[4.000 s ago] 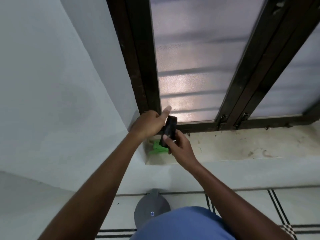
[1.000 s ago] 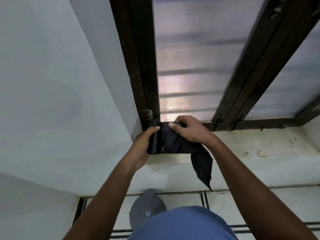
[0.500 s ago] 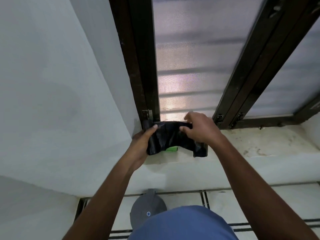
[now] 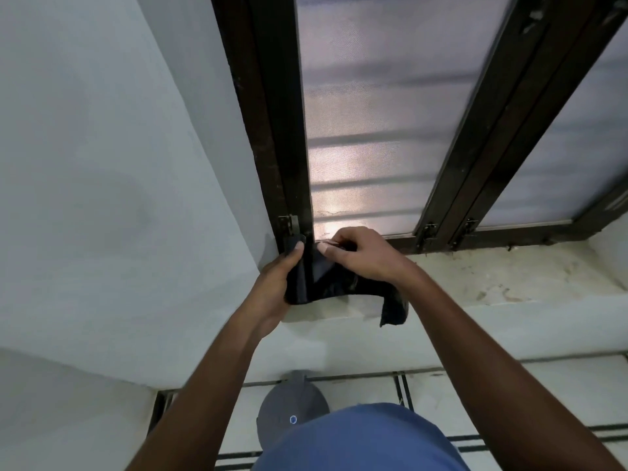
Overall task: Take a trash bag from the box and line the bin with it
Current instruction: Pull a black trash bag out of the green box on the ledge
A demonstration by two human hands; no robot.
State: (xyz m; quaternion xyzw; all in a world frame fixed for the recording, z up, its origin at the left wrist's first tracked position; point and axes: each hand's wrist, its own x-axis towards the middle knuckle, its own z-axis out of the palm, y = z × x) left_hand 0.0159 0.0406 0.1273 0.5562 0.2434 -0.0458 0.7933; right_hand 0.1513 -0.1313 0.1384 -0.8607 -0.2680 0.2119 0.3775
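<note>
A black trash bag (image 4: 343, 285), partly unfolded, is held up in front of the window sill (image 4: 509, 277). My left hand (image 4: 277, 283) grips its left folded edge, thumb on top. My right hand (image 4: 360, 254) pinches the bag's upper edge near the middle, and a loose flap of the bag hangs below my right wrist. The green box seen earlier on the sill is hidden behind the bag. Down on the floor stands a grey round-lidded bin (image 4: 292, 402), below my arms and partly covered by my blue shirt.
A dark-framed window (image 4: 282, 130) with frosted panes rises behind the sill. A white wall (image 4: 102, 198) closes in on the left. The floor (image 4: 509, 396) is white tile with dark lines.
The bag went from a small folded packet to a partly spread sheet between both hands. In the last half second my right hand shifted left to pinch the top edge, and the green box became hidden.
</note>
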